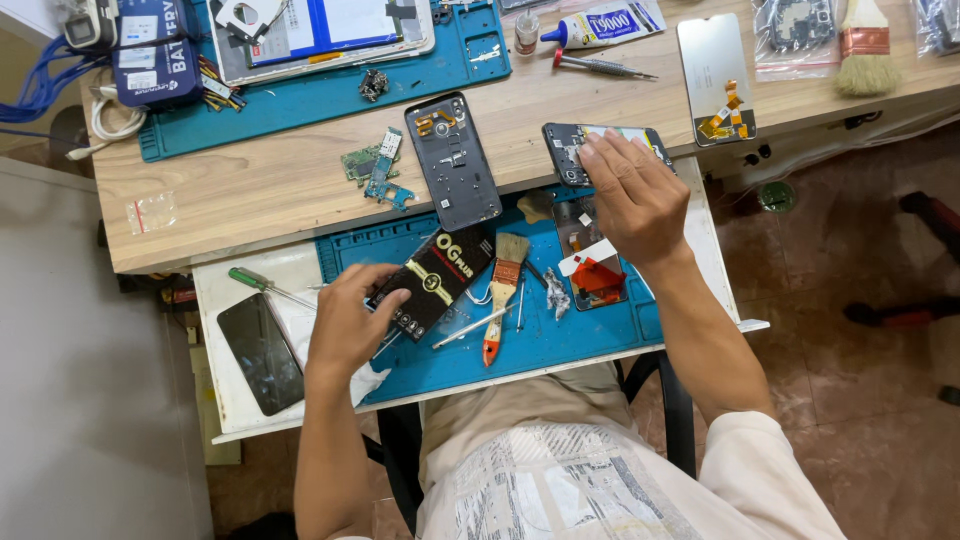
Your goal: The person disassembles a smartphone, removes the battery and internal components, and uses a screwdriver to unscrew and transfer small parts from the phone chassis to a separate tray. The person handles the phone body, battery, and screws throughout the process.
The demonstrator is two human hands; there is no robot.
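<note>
My left hand (348,318) grips the near end of a flat black package with gold print (436,279), which lies on the blue work mat (560,345). Over at the right, my right hand (632,197) reaches onto the wooden desk and rests its fingers on an opened phone body (566,148), covering most of it. A small paintbrush with an orange handle (503,290) lies on the mat between my hands. Beside it sit metal tweezers (472,327) and a red-and-white part (596,272).
A black phone frame (452,160) and a green circuit board (374,166) lie on the desk. A dark phone (260,352) and green-handled screwdriver (262,286) lie left. Farther back are a second blue mat (330,85), a glue tube (598,26), a screen panel (714,77) and a wide brush (866,50).
</note>
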